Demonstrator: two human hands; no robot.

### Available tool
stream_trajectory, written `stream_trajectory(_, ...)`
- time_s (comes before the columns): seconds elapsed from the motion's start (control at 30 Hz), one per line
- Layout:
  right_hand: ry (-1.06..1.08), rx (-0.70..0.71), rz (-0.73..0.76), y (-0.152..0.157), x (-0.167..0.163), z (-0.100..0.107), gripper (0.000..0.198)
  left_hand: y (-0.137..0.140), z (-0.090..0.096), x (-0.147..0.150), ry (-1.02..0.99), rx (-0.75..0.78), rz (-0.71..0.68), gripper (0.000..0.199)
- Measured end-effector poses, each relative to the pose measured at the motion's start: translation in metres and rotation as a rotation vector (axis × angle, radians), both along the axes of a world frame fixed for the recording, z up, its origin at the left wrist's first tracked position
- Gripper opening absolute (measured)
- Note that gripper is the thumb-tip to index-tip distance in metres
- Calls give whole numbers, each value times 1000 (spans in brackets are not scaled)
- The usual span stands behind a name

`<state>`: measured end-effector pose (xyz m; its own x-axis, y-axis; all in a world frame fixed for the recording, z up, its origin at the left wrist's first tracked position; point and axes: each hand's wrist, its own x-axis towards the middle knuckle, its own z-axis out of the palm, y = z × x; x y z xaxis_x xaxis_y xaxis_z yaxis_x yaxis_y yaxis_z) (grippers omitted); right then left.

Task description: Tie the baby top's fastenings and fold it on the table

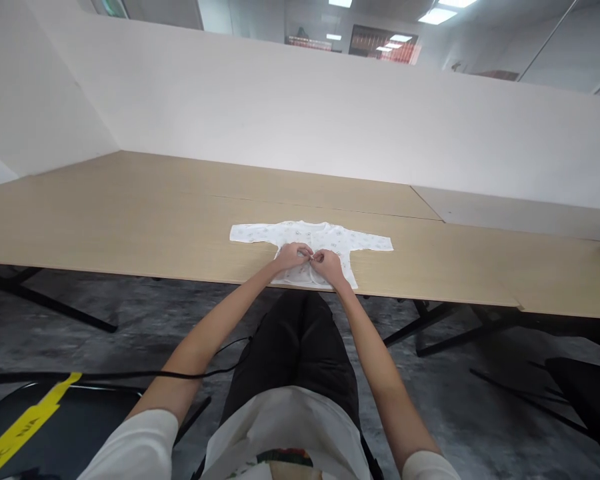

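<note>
A small white long-sleeved baby shirt [305,233] with a faint scattered print lies flat on the table, its sleeves spread to both sides and its hem toward the front edge. Over the middle of its front, my left hand [294,256] pinches the fabric at the centre opening. My right hand [327,265] meets it there, fingertips closed on the same spot from the other side. Whatever small fastening sits between the fingertips is too small to make out.
The wooden table [130,213] runs wide to both sides, with a white wall [280,113] behind it. A black chair [80,427] with yellow tape [30,423] stands at lower left. A black cable [130,375] crosses near my left arm. Another dark chair [585,393] is at right.
</note>
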<state>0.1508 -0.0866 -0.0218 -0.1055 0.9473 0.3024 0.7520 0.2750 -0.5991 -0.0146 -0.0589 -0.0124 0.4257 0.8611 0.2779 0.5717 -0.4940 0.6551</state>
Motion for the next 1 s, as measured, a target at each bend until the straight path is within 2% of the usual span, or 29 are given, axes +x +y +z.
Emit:
stream_trajectory(0.07,-13,-22,-5,0,0,3,11,-1,5,1,55,5,-19,26)
stream_trajectory(0.3,13,-92,26,3,2,13,16,-7,21,6,227,12,39,31)
stream_trajectory(0.47,10,-134,15,7,2,15,19,-10,20,10,332,70,83,31)
stream_trajectory(0.63,-85,-274,-5,12,1,29,24,-12,18,6,370,83,150,29)
stream_trajectory(0.7,-122,-323,-12,14,2,36,18,-12,17,2,366,90,129,29)
stream_trajectory(0.8,-160,-361,-14,17,3,41,9,-15,16,-2,381,204,77,27)
stream_trajectory(0.87,-168,-366,-7,19,5,42,9,-18,14,-3,367,273,10,26)
stream_trajectory(1.0,-174,-352,4,20,6,39,9,-23,8,-5,354,317,-130,28)
